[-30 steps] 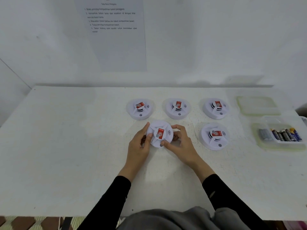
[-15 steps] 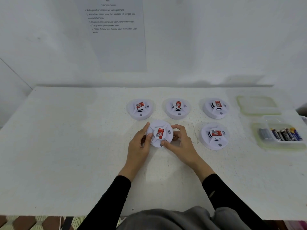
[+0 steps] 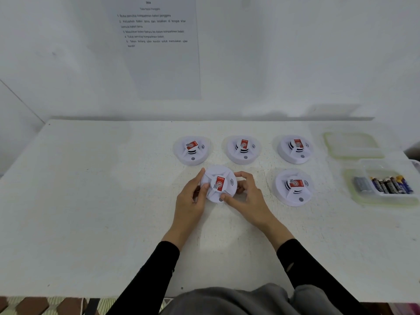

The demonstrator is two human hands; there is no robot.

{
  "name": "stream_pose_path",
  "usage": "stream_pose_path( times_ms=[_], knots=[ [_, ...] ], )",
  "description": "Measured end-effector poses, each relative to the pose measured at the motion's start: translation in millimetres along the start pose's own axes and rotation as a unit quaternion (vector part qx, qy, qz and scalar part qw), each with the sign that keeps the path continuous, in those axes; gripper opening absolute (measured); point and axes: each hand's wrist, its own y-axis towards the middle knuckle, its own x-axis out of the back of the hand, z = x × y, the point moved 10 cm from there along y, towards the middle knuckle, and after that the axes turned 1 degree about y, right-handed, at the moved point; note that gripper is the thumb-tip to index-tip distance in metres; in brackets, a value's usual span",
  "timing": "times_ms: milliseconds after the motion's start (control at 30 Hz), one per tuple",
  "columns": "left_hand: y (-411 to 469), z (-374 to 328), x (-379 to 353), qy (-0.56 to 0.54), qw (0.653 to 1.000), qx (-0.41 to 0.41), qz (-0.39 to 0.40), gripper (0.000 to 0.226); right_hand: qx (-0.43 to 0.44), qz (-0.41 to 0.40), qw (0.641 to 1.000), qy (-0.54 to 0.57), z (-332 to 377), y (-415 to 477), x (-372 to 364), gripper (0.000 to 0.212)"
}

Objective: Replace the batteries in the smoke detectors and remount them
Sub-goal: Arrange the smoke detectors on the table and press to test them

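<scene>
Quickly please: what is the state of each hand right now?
Left hand: grips the smoke detector at its left edge.
Right hand: grips the same smoke detector at its right edge.

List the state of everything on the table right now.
Held detector: face up, gripped by both hands.
Left hand: grips its left edge.
Right hand: grips its right edge.
Other four detectors: face up on table, untouched.
Tub: open, holds batteries.
Lid: off, lying behind tub.
</scene>
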Motion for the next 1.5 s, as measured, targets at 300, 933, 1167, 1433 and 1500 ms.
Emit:
stream_pose_path(
  times_ms=[300, 933, 1167, 1433, 1500],
  knots=[
    [0.5, 0.8, -1.0, 0.01, 1.0, -0.002, 0.001, 0.044, -0.008, 0.01, 1.0, -0.007, -0.3, 1.2, -0.5, 0.059],
    [0.9, 2.3, 0.7, 0.012, 1.0, -0.002, -0.001, 0.044, -0.051, 0.007, 0.996, -0.069, -5.4, 3.6, -4.0, 0.068],
    [0.4, -0.2, 0.4, 0.014, 1.0, -0.008, 0.0, 0.044, -0.054, 0.006, 0.996, -0.071, -3.7, 1.6, -2.7, 0.068],
    [-0.6, -2.2, 1.8, 0.012, 1.0, -0.011, -0.004, 0.043, -0.054, 0.003, 0.996, -0.067, -1.3, -0.1, -2.0, 0.068],
    [-0.5, -2.0, 2.2, 0.013, 1.0, -0.012, -0.005, 0.043, -0.054, 0.002, 0.996, -0.069, -0.9, -0.1, -2.0, 0.068]
  ],
)
